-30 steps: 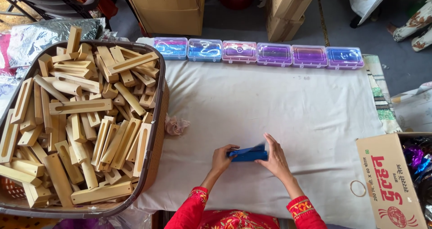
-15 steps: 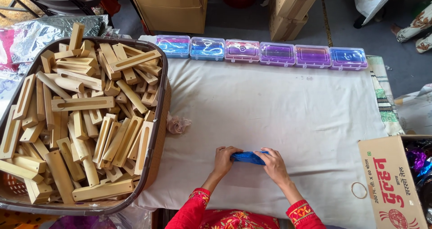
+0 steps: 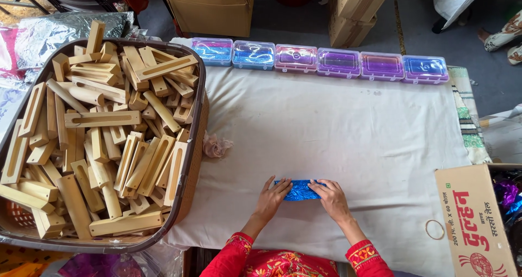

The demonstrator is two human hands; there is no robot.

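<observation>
A small block wrapped in shiny blue foil [image 3: 298, 190] lies on the white cloth [image 3: 337, 130] near the table's front edge. My left hand [image 3: 272, 198] rests flat with its fingers pressing the block's left end. My right hand [image 3: 330, 198] presses down on the block's right end, fingers laid over the foil. Both sleeves are red with embroidery.
A large brown basket [image 3: 191, 146] full of slotted wooden blocks [image 3: 98, 141] stands at the left. A row of several clear plastic cases [image 3: 321, 62] lines the far edge. A printed cardboard box [image 3: 473, 222], a rubber band [image 3: 434, 229] and a crumpled pink scrap [image 3: 216, 145] lie nearby.
The blue block was held up between both hands with foil loose; it now lies flat on the cloth with both hands pressing the foil onto it.
</observation>
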